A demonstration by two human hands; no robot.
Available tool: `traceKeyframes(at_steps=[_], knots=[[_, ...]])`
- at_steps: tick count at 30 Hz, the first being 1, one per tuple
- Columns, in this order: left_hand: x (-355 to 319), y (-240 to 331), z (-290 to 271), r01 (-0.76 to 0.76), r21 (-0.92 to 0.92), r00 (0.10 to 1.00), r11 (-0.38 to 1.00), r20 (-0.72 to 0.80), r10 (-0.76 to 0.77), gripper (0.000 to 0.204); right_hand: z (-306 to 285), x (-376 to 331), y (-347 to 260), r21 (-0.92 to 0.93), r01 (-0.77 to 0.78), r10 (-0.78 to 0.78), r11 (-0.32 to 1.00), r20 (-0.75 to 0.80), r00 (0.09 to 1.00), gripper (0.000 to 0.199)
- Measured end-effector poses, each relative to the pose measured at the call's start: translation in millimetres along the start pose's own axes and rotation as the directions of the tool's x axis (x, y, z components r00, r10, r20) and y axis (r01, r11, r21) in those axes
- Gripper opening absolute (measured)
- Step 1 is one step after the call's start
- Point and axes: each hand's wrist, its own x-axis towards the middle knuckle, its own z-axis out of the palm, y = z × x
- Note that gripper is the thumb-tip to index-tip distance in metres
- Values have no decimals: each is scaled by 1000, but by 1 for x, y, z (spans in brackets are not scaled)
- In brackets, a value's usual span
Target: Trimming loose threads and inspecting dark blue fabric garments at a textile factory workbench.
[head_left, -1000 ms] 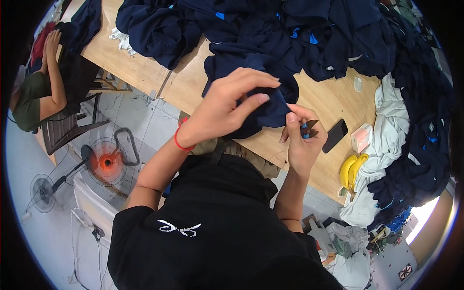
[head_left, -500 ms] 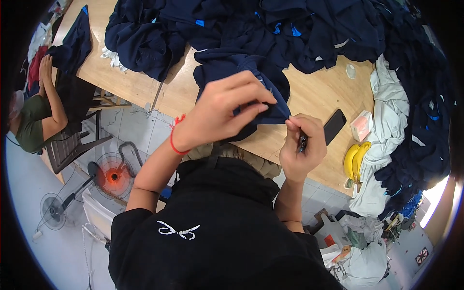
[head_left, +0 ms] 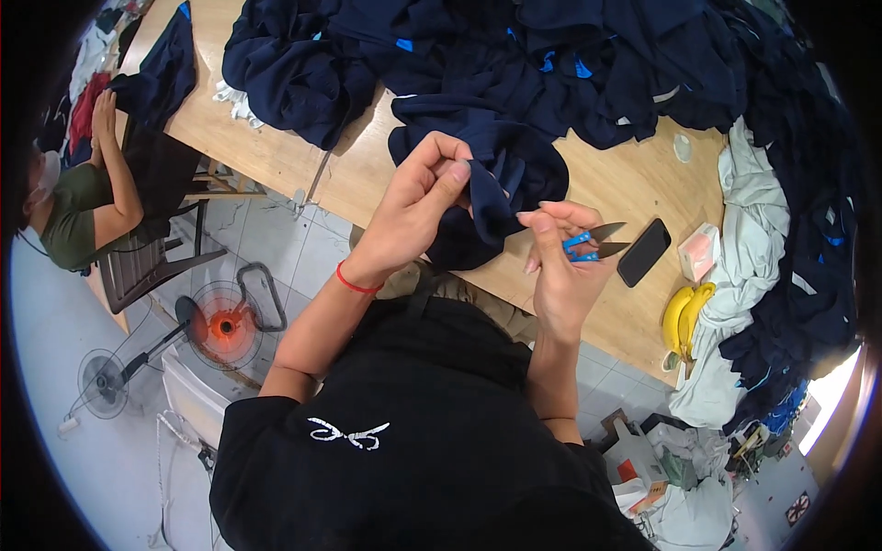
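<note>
A dark navy garment (head_left: 542,170) lies bunched at the table's near edge, part of it hanging over. My left hand (head_left: 413,202), a red string at its wrist, is closed and pinches a raised fold of that garment between thumb and fingers. My right hand (head_left: 562,280) is just right of the cloth, closed around blue-handled thread snips (head_left: 581,243). Their two blades are spread and point rightward, away from the garment. The right fingertips come close to the fabric's edge; whether they touch it I cannot tell.
Piled navy garments (head_left: 450,50) cover the far side of the wooden table (head_left: 367,197). To the right are a black phone (head_left: 645,253), a pink-and-white packet (head_left: 700,253), bananas (head_left: 684,317) and pale cloth (head_left: 749,202). Another person (head_left: 87,197) sits at far left, near a fan (head_left: 223,326).
My left hand has gone from spread fingers above the cloth to pinching a fold. The right fingers have released the garment's corner, and the snips' blades now stick out from the palm.
</note>
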Motion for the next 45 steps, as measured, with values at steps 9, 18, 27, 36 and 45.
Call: traceKeyframes(at_steps=[9, 18, 27, 36, 45], knots=[[-7, -3, -16, 42, -119, 997, 992, -60, -49, 13, -14, 7, -2, -199, -13, -19, 980, -156, 988, 14], [-12, 6, -38, -37, 252, 999, 967, -5, 39, 9, 16, 25, 22, -285, 309, -294, 907, 97, 951, 6], [-28, -18, -102, -170, 393, 975, 904, -67, 213, 26, -56, 18, 24, -312, -110, 45, 944, -207, 977, 28], [-49, -31, -72, -48, 11, 840, 999, -540, 46, 42, -19, 5, 41, -354, -214, 185, 910, -115, 976, 11], [-47, -15, -83, 132, 308, 886, 942, -463, 27, 30, 31, 24, 42, -398, 50, 63, 916, 265, 962, 18]])
